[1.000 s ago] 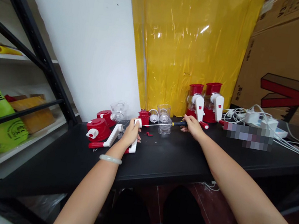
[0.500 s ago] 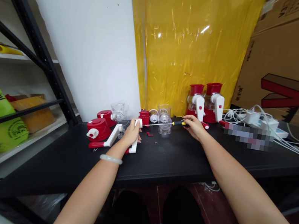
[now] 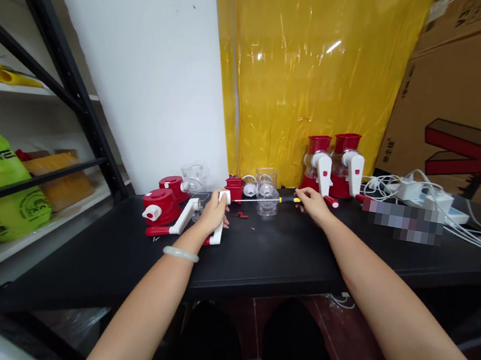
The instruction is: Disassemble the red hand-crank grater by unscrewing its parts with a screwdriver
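My left hand (image 3: 215, 213) is wrapped round a white crank handle (image 3: 217, 236) with a red grip, held just above the table. In my right hand (image 3: 311, 205) is a screwdriver (image 3: 287, 200) with a black and yellow handle, lying nearly level. Its long shaft points left, and the tip meets the white end of the crank handle. Left of my left hand are red grinder bases (image 3: 162, 207) and another crank handle (image 3: 185, 217). Behind the shaft stand clear plastic housings (image 3: 266, 204) and a red hopper (image 3: 233, 188). Small red pieces (image 3: 242, 215) lie below the shaft.
Two assembled red and white grinders (image 3: 345, 167) stand at the back right of the black table (image 3: 254, 262). White chargers and cables (image 3: 437, 201) lie at the right. A large carton (image 3: 467, 95) leans behind them; a shelf rack (image 3: 57, 63) stands at the left.
The whole view has shifted slightly, so things sit a little further right. Both hands keep their holds on the crank handle and the screwdriver.
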Motion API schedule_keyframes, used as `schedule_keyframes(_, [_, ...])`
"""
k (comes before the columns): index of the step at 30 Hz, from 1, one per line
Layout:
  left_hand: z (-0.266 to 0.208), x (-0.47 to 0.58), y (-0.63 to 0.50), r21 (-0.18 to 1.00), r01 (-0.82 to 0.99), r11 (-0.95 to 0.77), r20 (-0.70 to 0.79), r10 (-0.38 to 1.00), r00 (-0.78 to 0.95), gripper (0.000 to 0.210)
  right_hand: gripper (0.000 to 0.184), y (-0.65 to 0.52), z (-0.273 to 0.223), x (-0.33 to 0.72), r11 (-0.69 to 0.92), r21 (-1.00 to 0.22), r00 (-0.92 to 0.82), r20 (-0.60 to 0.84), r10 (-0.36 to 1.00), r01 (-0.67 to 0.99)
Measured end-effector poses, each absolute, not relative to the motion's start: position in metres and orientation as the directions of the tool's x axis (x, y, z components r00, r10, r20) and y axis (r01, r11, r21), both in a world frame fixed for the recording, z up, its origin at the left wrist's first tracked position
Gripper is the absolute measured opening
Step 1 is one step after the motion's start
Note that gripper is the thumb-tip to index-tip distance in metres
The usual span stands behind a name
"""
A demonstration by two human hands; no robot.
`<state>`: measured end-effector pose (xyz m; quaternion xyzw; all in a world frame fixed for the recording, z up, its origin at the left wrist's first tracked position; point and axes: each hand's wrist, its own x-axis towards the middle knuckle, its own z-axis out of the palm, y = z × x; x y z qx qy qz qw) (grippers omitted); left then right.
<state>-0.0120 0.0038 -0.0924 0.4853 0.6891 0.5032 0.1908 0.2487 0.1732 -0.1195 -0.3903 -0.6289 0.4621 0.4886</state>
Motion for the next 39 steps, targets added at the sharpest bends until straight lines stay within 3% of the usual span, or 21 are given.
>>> schedule_keyframes(3, [-0.093, -0.012, 0.004, 0.877, 0.48, 0.013, 0.23, 0.866, -0.444, 0.042, 0.01, 0.171, -0.115, 0.247, 0.165, -0.976, -0.211, 0.192, 0.958, -0.142])
schedule_keyframes(9, [-0.094, -0.014, 0.006, 0.873, 0.487, 0.033, 0.217, 0.868, -0.448, 0.044, 0.018, 0.17, -0.112, 0.248, 0.092, -0.945, -0.268, 0.181, 0.946, -0.315])
schedule_keyframes(12, [-0.095, -0.015, 0.007, 0.874, 0.485, 0.033, 0.221, 0.862, -0.456, 0.047, 0.008, 0.171, -0.112, 0.248, 0.096, -0.961, -0.269, 0.167, 0.949, -0.259])
schedule_keyframes(15, [-0.095, -0.015, 0.006, 0.874, 0.485, 0.026, 0.227, 0.861, -0.455, 0.049, 0.022, 0.172, -0.114, 0.248, 0.123, -0.99, -0.261, 0.138, 0.955, -0.071])
schedule_keyframes(18, [-0.095, -0.014, 0.006, 0.877, 0.48, 0.023, 0.226, 0.862, -0.454, 0.049, 0.027, 0.173, -0.116, 0.249, 0.241, -0.968, -0.238, 0.218, 0.946, 0.068])
schedule_keyframes(23, [-0.094, -0.014, 0.006, 0.881, 0.473, 0.012, 0.231, 0.861, -0.453, 0.044, 0.016, 0.172, -0.117, 0.247, 0.167, -0.979, -0.213, 0.189, 0.959, -0.115])
schedule_keyframes(29, [-0.095, -0.015, 0.006, 0.876, 0.483, 0.005, 0.242, 0.861, -0.447, 0.041, 0.025, 0.171, -0.114, 0.248, 0.088, -0.944, -0.284, 0.184, 0.941, -0.319])
schedule_keyframes(33, [-0.095, -0.014, 0.006, 0.877, 0.48, 0.011, 0.232, 0.866, -0.444, 0.042, 0.017, 0.172, -0.116, 0.248, 0.136, -0.966, -0.277, 0.196, 0.941, -0.221])
schedule_keyframes(36, [-0.095, -0.012, 0.005, 0.874, 0.485, 0.018, 0.225, 0.87, -0.439, 0.042, 0.029, 0.173, -0.12, 0.247, 0.254, -0.967, -0.25, 0.253, 0.935, -0.026])
schedule_keyframes(39, [-0.095, -0.012, 0.005, 0.876, 0.482, 0.016, 0.22, 0.876, -0.429, 0.041, 0.036, 0.175, -0.124, 0.247, 0.374, -0.927, -0.17, 0.364, 0.916, 0.03])
